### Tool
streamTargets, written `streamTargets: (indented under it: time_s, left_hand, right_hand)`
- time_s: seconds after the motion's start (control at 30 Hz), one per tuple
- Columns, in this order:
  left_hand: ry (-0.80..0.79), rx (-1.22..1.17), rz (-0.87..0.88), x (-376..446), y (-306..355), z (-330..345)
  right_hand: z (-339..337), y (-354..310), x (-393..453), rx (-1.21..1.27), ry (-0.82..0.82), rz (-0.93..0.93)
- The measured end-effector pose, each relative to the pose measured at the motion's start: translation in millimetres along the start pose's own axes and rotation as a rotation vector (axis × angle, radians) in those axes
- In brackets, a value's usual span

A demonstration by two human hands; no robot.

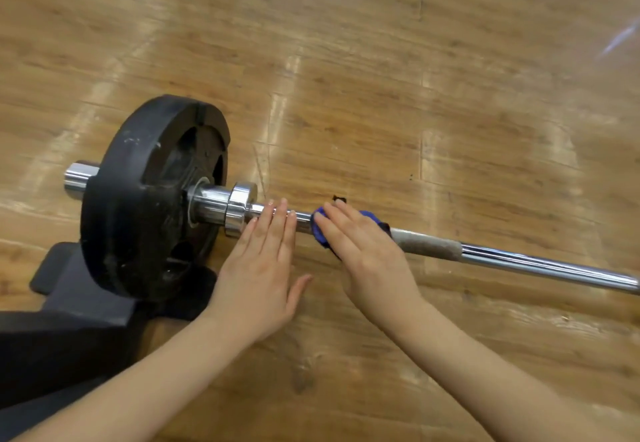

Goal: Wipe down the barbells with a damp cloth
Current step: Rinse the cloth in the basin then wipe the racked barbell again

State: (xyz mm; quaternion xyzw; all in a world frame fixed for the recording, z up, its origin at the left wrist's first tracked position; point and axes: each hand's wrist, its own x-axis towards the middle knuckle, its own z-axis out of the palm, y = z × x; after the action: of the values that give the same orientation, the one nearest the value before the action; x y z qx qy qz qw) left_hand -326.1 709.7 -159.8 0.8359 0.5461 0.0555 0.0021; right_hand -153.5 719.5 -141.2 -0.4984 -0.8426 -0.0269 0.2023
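- Nearest, two bare forearms reach out over the wooden floor [381, 61] toward the barbell [519, 261], which lies across in front of the person.
- The left hand [263, 268] is spread flat, fingers straight and close together, thumb out to the side. Its fingertips rest on the chrome bar just beside the collar [240, 208]; it grips nothing and looks to be steadying the bar.
- The right hand [367, 251] lies just beside the left, fingers straight, pressing a blue cloth [320, 230] down onto the bar. The cloth is bunched under the palm and shows on both sides of the hand; whether the thumb curls under the bar I cannot tell.
- Beyond the right hand the bar runs away to the right, first a dull, rough patch [429, 245], then bright chrome.
- Left of the left hand stands the black weight plate [138, 199] on the sleeve, with a dark stand [86, 296] under it.
- My reading: wiping is under way on the stretch next to the collar.
- The next move likely calls for sliding the cloth along to the right over the dull patch, keeping pressure, while the left hand stops the bar rolling.
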Motion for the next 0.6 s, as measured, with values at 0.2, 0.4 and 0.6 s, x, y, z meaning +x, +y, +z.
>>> streamTargets:
  time_s: [0.2, 0.4, 0.6]
  left_hand:
    - [0.031, -0.003, 0.010, -0.3, -0.3, 1.7]
    - [0.050, -0.004, -0.002, -0.6, 0.8, 1.0]
    - [0.070, -0.013, -0.043, -0.3, 10.4, 8.4]
  right_hand:
    - [6.2, 20.4, -14.5, -0.037, -0.095, -0.040]
    - [-5.5, 38.2, -43.9, -0.016, 0.049, 0.141]
    - [7.4, 12.5, -2.9, -0.039, -0.089, -0.080]
